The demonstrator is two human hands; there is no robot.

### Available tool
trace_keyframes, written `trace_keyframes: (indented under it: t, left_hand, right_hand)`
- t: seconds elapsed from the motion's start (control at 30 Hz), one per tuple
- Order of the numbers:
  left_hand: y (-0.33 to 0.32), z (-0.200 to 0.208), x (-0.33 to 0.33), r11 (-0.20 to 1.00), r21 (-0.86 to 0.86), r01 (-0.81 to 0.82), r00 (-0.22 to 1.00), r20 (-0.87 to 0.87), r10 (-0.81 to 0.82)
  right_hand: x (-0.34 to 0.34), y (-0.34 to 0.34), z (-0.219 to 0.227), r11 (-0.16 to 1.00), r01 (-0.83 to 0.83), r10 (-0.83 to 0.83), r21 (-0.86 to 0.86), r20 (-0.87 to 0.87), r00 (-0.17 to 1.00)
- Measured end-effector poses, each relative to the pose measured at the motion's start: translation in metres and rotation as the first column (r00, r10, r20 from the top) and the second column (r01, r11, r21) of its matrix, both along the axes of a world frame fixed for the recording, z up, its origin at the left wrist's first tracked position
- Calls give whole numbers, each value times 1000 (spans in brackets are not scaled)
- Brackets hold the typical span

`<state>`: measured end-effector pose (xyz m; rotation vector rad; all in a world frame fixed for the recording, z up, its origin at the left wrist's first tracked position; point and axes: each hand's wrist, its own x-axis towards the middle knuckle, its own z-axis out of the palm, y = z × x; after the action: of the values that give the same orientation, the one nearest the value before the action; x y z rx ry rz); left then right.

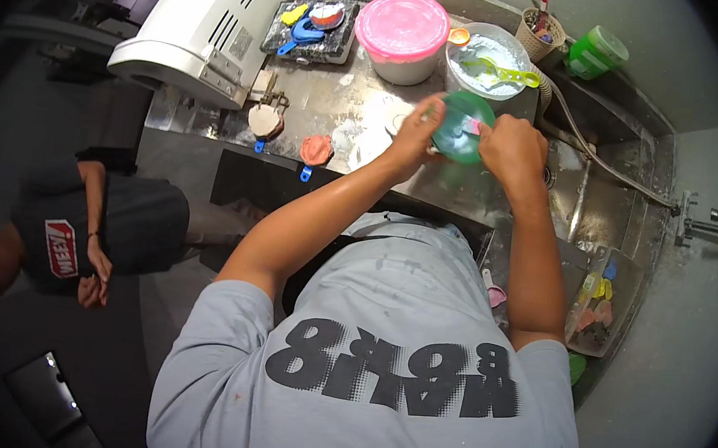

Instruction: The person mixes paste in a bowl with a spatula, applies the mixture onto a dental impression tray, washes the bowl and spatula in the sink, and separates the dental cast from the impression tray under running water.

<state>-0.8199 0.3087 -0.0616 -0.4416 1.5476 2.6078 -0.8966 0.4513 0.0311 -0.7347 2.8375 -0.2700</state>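
Observation:
My left hand [418, 134] is wrapped round the side of a green mixing bowl [453, 146], which is tilted above the front of the metal counter. Closed over the bowl's right side, my right hand [513, 153] grips a spatula [473, 127]; only a small pink and whitish part of it shows, inside the bowl. What the bowl contains is hard to make out. Left of my hands, a blue-handled impression tray [316, 150] filled with pink material lies near the counter edge. Another tray with cream-coloured material [265, 121] is farther left.
Behind the bowl stand a pink-lidded tub [402, 27] and an open tub of pale powder [488, 63] with a green scoop. A white machine [201, 24] occupies the left. A sink with a tap [709, 224] and hose is right. Another person [105, 228] stands at left.

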Motion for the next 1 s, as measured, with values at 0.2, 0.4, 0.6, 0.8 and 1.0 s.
trace_keyframes:
  t: [0.2,0.4,0.6,0.8,1.0]
  left_hand:
    - [-10,3,16,994,-73,-79,993,-98,72]
    - [-20,3,30,960,-274,-52,998,-58,38]
    - [-20,1,36,959,-213,-189,980,-100,171]
    - [-26,6,39,913,-29,-408,907,-129,401]
    - [-46,2,41,951,-113,-288,957,-78,280]
  right_hand:
    - [27,-15,-4,989,-130,132,-67,26,991]
    - [35,-21,-4,976,-219,220,-25,55,974]
    - [40,-29,-18,962,-230,242,-149,67,968]
    - [46,-37,-24,947,-278,286,-158,29,958]
    - [28,-30,-31,983,-148,145,-110,-37,989]
